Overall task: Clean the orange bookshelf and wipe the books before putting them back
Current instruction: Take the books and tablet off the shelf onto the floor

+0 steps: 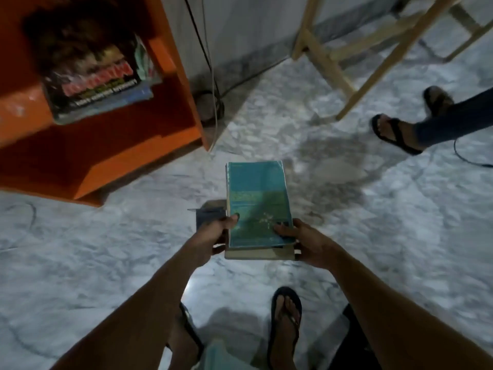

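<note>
Head view: a teal book is held flat above the marble floor, near the orange bookshelf, in which stacked books are seen. Its near left edge is gripped by the left hand and its near right corner by the right hand, thumbs on the cover.

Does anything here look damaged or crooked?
Yes. The teal book, held in the left hand and right hand, has a worn cover: its far corner is frayed, and its near edge sits askew over the page block.
</note>
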A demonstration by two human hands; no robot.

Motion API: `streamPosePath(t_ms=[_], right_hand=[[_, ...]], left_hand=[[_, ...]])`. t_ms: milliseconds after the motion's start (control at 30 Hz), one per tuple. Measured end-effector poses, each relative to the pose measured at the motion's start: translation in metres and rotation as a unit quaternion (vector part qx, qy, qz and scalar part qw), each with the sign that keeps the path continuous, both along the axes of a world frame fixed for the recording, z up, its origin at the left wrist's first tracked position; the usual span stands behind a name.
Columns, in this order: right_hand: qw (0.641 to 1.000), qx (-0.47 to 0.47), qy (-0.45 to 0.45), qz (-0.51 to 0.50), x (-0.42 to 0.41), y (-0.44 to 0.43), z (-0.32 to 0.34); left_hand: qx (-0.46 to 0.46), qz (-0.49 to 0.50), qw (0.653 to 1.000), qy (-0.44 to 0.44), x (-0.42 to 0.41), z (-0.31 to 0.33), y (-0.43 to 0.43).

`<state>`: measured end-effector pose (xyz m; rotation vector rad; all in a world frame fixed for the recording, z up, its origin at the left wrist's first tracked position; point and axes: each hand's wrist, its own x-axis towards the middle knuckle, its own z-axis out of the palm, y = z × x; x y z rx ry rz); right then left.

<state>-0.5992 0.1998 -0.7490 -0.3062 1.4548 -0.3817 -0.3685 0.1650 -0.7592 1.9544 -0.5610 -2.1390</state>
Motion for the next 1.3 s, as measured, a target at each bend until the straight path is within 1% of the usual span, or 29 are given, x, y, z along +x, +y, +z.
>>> streamPosePath(t_ms=[133, 367, 533, 667, 733, 867, 967, 1067, 1200, 1267, 1300], right_hand=[[1.000, 0.018, -0.008, -0.005, -0.005, 0.009, -0.080], [0.999, 0.027, -0.013, -0.037, 0.000, 0.007, -0.197], [0.998, 0.030, 0.009, -0.049, 0.003, 0.010, -0.250], [0.997, 0.033, 0.032, -0.068, 0.007, 0.017, -0.270], [0.995, 0.038, 0.046, -0.075, 0.011, 0.017, -0.272], [0.994, 0.050, 0.083, -0.057, 0.018, 0.015, -0.270], [0.992, 0.042, 0.115, -0.023, 0.022, 0.009, -0.249], [0.989, 0.046, 0.141, -0.005, 0.027, 0.003, -0.212], [0.987, -0.016, 0.157, -0.018, 0.045, -0.028, -0.143], [0.988, -0.044, 0.147, 0.026, 0.056, -0.055, -0.100], [0.988, -0.051, 0.138, 0.040, 0.060, -0.064, -0.082]], left_hand=[[0.020, -0.008, 1.000, 0.000, -0.009, -0.092, 0.003], [0.014, -0.033, 0.999, 0.010, -0.010, -0.206, -0.002], [0.028, -0.013, 0.999, -0.012, -0.012, -0.249, -0.002], [0.023, 0.019, 0.999, -0.019, -0.013, -0.265, 0.004], [0.020, 0.025, 0.999, -0.022, -0.015, -0.265, 0.006], [0.025, 0.031, 0.999, -0.029, -0.015, -0.254, 0.006], [0.020, 0.041, 0.998, -0.044, -0.012, -0.228, 0.002], [0.001, 0.043, 0.998, -0.047, -0.013, -0.189, -0.005], [-0.031, 0.071, 0.996, -0.042, 0.005, -0.112, -0.032], [-0.063, 0.098, 0.993, -0.033, 0.022, -0.062, -0.048], [-0.080, 0.107, 0.990, -0.045, 0.029, -0.049, -0.053]])
